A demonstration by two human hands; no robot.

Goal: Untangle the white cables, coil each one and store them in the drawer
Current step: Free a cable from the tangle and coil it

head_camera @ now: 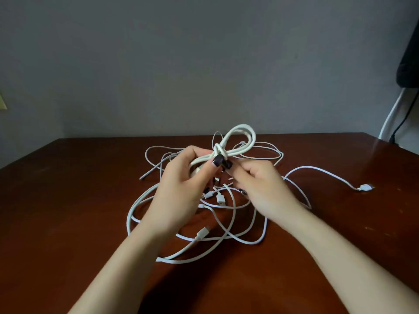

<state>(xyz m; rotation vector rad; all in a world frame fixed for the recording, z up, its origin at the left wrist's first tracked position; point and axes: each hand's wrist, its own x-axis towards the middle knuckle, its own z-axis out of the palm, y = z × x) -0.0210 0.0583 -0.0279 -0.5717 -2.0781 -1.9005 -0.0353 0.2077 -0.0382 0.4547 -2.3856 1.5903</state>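
A coiled white cable [240, 141] is held up above the table, wound into loops with a wrap around its middle. My left hand [181, 189] grips the coil's near end, thumb pressed on the wrap. My right hand [260, 184] pinches the same coil at the wrap from the right. Below both hands a tangle of white cables [217, 223] sprawls on the brown wooden table [68, 200], with several USB plugs showing in it. One loose cable end with a plug [365, 187] lies out to the right. No drawer is in view.
A grey wall stands behind the table's far edge. At the far right a dark object [409, 53] sits on a white stand [391, 116] with a black cord beside it.
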